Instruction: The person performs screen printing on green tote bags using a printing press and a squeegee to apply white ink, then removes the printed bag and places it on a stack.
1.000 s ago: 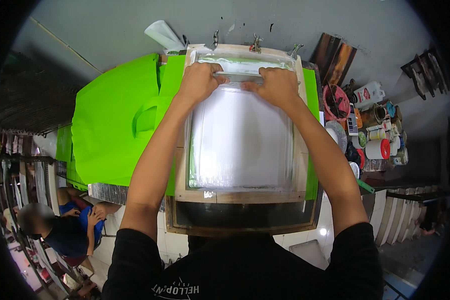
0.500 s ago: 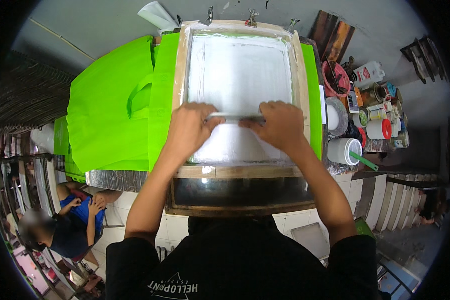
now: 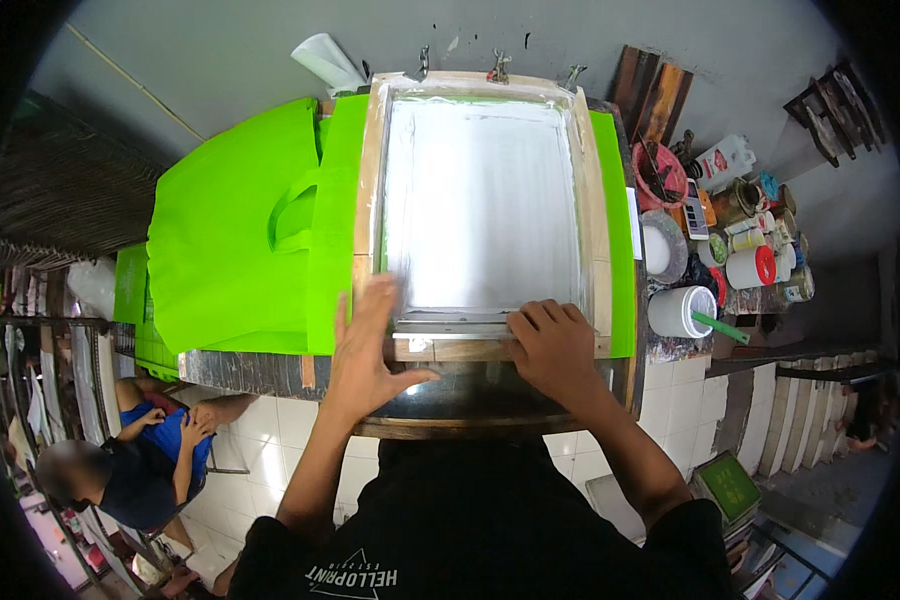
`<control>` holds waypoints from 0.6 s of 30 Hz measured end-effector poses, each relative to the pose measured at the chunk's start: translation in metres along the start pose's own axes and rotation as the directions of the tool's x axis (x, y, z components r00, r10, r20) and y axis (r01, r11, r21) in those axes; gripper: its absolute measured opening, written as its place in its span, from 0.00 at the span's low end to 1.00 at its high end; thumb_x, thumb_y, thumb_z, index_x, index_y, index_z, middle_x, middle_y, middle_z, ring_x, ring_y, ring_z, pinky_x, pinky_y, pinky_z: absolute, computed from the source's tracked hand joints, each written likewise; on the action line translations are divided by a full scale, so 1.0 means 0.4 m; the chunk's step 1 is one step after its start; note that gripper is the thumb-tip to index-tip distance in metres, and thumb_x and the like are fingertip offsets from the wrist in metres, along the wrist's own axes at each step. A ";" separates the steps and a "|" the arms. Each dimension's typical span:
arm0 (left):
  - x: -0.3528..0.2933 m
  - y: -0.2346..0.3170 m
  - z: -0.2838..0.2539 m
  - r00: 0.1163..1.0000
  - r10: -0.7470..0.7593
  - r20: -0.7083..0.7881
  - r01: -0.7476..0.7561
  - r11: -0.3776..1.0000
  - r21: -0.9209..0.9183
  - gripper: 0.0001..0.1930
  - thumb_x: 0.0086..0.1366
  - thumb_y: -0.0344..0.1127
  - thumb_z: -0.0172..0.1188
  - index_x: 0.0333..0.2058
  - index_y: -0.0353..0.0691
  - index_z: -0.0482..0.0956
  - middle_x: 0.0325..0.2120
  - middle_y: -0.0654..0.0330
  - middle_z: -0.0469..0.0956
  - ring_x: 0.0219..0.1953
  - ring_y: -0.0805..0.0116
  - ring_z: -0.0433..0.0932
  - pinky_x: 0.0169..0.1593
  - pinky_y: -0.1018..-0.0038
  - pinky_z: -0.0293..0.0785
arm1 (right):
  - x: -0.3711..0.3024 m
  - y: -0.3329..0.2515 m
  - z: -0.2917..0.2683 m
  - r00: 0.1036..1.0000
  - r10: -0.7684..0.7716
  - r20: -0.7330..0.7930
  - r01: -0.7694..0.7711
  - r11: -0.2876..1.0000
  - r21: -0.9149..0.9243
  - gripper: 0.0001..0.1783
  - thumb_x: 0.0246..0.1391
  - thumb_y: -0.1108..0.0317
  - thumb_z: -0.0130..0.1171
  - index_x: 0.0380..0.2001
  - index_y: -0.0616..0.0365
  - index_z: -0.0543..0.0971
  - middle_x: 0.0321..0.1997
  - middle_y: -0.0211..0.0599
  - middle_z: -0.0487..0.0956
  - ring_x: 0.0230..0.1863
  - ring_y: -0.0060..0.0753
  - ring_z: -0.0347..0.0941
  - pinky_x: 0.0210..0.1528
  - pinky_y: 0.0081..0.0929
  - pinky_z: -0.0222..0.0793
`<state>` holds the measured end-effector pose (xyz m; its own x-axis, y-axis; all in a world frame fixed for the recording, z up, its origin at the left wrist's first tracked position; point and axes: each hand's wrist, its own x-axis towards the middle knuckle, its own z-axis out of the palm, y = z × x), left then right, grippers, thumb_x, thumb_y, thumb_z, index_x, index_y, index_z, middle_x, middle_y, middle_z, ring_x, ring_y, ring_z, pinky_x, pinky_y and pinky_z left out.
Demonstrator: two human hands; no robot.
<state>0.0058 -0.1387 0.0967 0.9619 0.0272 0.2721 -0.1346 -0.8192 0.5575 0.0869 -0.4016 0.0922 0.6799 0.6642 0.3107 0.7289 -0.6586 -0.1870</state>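
A wooden-framed printing screen (image 3: 600,220) lies on the table, its mesh (image 3: 480,200) covered with whitish ink. Along the near end of the mesh rests a squeegee (image 3: 450,329), a long thin bar lying crosswise. My right hand (image 3: 555,350) is closed with its fingers curled over the squeegee's right end, at the frame's near rail. Beside the near left corner of the frame, my left hand (image 3: 363,350) is open, thumb stretched out and fingers slightly blurred, with nothing in it. Bright green fabric (image 3: 332,220) shows under the frame's sides.
Green handled bags (image 3: 230,240) are stacked left of the screen. Metal clamps (image 3: 498,66) stand at its far edge. To the right are a white tub (image 3: 682,312) with a green-handled tool, a pink basket (image 3: 660,174) and several jars (image 3: 750,266). Another person (image 3: 150,450) sits at lower left.
The squeegee has come toward me, from mid-screen to the near end. My left hand has let go of it and opened. The view has shifted slightly.
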 end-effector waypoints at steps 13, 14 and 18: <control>0.108 0.039 -0.174 0.814 0.138 -0.564 -0.207 0.977 -0.060 0.69 0.45 0.58 0.81 0.74 0.39 0.42 0.71 0.40 0.57 0.72 0.42 0.58 0.73 0.48 0.48 | 0.211 0.011 -0.348 0.888 -0.208 -0.410 0.167 0.977 -0.134 0.16 0.39 0.69 0.66 0.37 0.53 0.82 0.39 0.32 0.80 0.39 0.36 0.78 0.43 0.39 0.70; 0.137 0.033 -0.178 0.809 0.060 -0.585 -0.221 0.953 -0.207 0.65 0.47 0.57 0.80 0.73 0.38 0.45 0.70 0.40 0.58 0.71 0.43 0.60 0.72 0.51 0.51 | 0.250 0.017 -0.387 0.886 -0.223 -0.407 0.159 0.970 -0.184 0.14 0.41 0.69 0.67 0.35 0.53 0.81 0.38 0.31 0.81 0.37 0.36 0.78 0.42 0.39 0.69; 0.192 -0.074 -0.165 0.868 -0.340 -0.361 0.299 0.940 -0.167 0.37 0.60 0.52 0.70 0.58 0.26 0.72 0.51 0.37 0.78 0.54 0.49 0.77 0.62 0.62 0.67 | 0.395 0.089 -0.487 0.850 -0.241 -0.469 0.134 0.959 -0.251 0.08 0.51 0.63 0.66 0.31 0.54 0.81 0.29 0.36 0.80 0.31 0.47 0.77 0.38 0.44 0.69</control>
<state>0.0681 -0.0743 0.1528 0.7951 0.5092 0.3294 0.1213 -0.6658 0.7362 0.2044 -0.3890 0.3164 0.3643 0.5575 0.7460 0.7695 -0.6314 0.0961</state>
